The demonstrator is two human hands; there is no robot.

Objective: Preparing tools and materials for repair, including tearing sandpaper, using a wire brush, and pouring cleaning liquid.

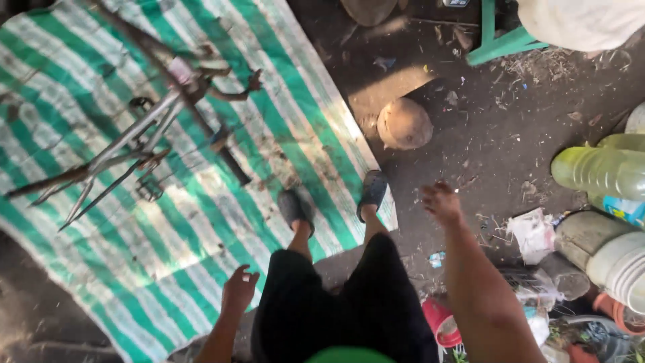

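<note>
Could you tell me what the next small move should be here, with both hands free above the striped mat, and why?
Probably a step forward and a bend toward the bicycle frame. Both the left hand and the right hand are open and hold nothing, the feet in sandals stand on the near part of the green-and-white striped mat, and the frame lies farther out on it, beyond reach from this stance.

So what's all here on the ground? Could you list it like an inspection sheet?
Surface: green-and-white striped tarp on dark dirt ground.
Job's things: bicycle frame lying on the tarp, pedals attached.
Clutter: round stone, yellowish plastic bottles, red bowl, scraps of litter.
Hands: left hand and right hand both empty, fingers loose.
Cables: nothing seen.
Surroundings: green stool leg; the person stands in sandals at the tarp's edge.
</note>
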